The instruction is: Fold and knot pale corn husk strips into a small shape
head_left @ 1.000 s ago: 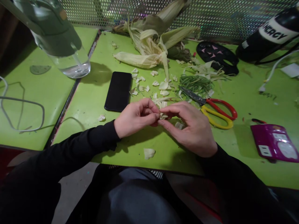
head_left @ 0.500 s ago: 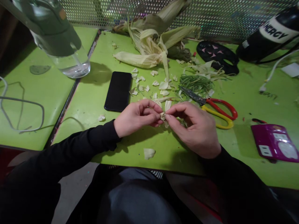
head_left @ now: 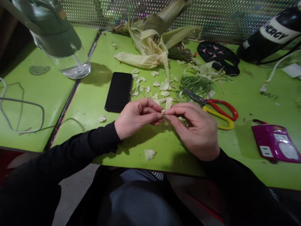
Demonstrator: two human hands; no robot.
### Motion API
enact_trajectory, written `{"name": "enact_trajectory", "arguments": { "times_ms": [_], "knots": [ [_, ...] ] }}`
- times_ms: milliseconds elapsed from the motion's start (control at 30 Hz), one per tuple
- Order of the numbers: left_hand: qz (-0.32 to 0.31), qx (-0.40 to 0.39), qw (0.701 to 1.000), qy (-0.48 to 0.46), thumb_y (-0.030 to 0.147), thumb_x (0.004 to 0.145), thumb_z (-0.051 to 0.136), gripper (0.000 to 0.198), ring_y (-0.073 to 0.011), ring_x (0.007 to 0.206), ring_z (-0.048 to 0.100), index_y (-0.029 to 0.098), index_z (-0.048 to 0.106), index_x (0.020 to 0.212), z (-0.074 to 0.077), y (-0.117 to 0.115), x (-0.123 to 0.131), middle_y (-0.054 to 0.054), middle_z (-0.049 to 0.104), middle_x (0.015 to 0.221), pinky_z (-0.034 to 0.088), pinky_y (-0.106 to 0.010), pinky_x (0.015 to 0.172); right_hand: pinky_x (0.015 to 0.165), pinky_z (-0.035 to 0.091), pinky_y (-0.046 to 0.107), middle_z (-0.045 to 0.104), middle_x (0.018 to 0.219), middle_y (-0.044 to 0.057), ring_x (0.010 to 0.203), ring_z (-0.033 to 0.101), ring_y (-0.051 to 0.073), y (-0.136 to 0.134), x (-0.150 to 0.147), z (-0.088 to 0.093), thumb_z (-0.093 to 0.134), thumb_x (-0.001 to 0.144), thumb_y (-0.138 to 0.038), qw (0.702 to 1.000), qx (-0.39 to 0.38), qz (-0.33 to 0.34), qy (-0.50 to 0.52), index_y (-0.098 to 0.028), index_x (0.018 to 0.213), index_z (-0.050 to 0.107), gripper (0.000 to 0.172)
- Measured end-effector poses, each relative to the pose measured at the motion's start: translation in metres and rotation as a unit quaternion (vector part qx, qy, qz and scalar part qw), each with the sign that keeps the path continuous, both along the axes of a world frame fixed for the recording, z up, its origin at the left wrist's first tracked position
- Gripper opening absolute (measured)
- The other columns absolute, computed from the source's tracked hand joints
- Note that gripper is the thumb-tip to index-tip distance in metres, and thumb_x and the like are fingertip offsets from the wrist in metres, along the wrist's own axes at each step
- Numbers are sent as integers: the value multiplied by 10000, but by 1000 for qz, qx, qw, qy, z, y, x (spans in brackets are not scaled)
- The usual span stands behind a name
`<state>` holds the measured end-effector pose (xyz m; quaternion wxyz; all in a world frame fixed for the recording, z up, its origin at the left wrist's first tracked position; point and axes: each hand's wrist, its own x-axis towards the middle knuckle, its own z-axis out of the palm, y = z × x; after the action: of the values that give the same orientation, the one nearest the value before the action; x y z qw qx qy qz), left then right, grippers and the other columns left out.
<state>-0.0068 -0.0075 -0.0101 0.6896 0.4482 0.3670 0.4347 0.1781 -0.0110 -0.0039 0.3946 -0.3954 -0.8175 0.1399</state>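
Between my two hands is a small bundle of pale corn husk pieces (head_left: 168, 103), partly hidden by the fingers. My left hand (head_left: 139, 116) pinches it from the left. My right hand (head_left: 195, 127) grips it from the right with thumb and forefinger, the fingertips almost touching the left ones. Several cut husk scraps (head_left: 164, 86) lie just beyond the hands. Scissors (head_left: 217, 108) with one red and one yellow handle rest beside my right hand, their blades against a heap of thin green strands (head_left: 197, 84). Nearer the table edge lies one loose husk piece (head_left: 150, 154).
A black phone (head_left: 118, 92) lies left of the scraps. Large dried corn husks (head_left: 150, 47) lean at the mesh back. A water bottle (head_left: 68, 47) stands left. On the right are a black mask-like item (head_left: 217, 58), a black bottle (head_left: 270, 37) and a purple socket box (head_left: 275, 142).
My right hand has shifted slightly left and its fingers have closed farther over the husk bundle. The upright husk strip now leans a little. The left hand is nearly still.
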Motion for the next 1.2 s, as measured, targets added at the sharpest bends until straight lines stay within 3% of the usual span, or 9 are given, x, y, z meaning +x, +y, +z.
{"name": "enact_trajectory", "arguments": {
  "times_ms": [200, 400, 533, 733, 867, 933, 1033, 1200],
  "knots": [
    [-7, 28, 999, 35, 106, 774, 698, 142, -67, 572, 632, 117, 560, 810, -2, -2, 2, 13, 663, 631, 549, -186, 599, 659, 511, 284, 670, 820, -10, 731, 628, 133, -1, 1, -2, 660, 860, -183, 998, -53, -14, 16, -227, 899, 637, 64],
    [-26, 62, 997, 47, 96, 753, 710, 142, -66, 596, 621, 116, 575, 793, 2, -1, -3, 17, 645, 653, 532, -188, 612, 722, 519, 324, 678, 893, 3, 804, 637, 162, 6, 5, 3, 648, 860, -161, 998, -35, 61, -6, -266, 961, 649, 145],
    [-32, 35, 999, 9, 121, 754, 724, 158, -66, 611, 623, 119, 567, 762, 1, 2, -5, 10, 665, 676, 528, -191, 626, 733, 523, 343, 660, 940, 17, 812, 631, 175, 8, 4, 6, 701, 820, -196, 995, -31, 96, -26, -277, 1030, 636, 235],
    [-94, -36, 995, -22, 196, 753, 772, 215, -54, 594, 610, 120, 578, 805, 0, 5, -8, 18, 665, 683, 521, -188, 628, 673, 506, 306, 628, 827, -11, 727, 608, 147, 4, 3, 4, 684, 821, -196, 994, -76, 73, -12, -247, 901, 588, 135],
    [-112, -43, 993, -20, 186, 816, 699, 172, -89, 707, 660, 139, 536, 842, 3, 5, -8, 5, 666, 712, 544, -212, 688, 603, 487, 280, 609, 784, -16, 649, 586, 128, 0, 2, 5, 644, 814, -159, 996, -78, 34, -9, -229, 892, 566, 130],
    [-112, -18, 994, 14, 178, 840, 651, 136, -101, 732, 663, 148, 519, 850, 4, 4, -8, 1, 654, 728, 545, -219, 686, 595, 486, 280, 602, 774, -9, 635, 575, 129, -1, 1, 7, 648, 810, -152, 998, -59, 9, -31, -226, 884, 562, 135],
    [-81, 84, 988, 105, 165, 824, 633, 112, -87, 689, 621, 150, 523, 840, 5, 2, -7, 0, 626, 756, 519, -205, 653, 660, 502, 318, 615, 802, 29, 704, 588, 169, -2, 1, 6, 614, 833, -142, 996, 13, 4, -87, -216, 924, 572, 124],
    [-39, 225, 935, 271, 207, 795, 668, 158, -105, 731, 616, 148, 572, 906, 4, -1, -8, -33, 673, 871, 504, -229, 701, 725, 500, 369, 650, 911, 87, 832, 611, 227, -1, 2, 1, 543, 887, -168, 977, 93, 39, -188, -201, 1048, 550, 165]
  ]
}}
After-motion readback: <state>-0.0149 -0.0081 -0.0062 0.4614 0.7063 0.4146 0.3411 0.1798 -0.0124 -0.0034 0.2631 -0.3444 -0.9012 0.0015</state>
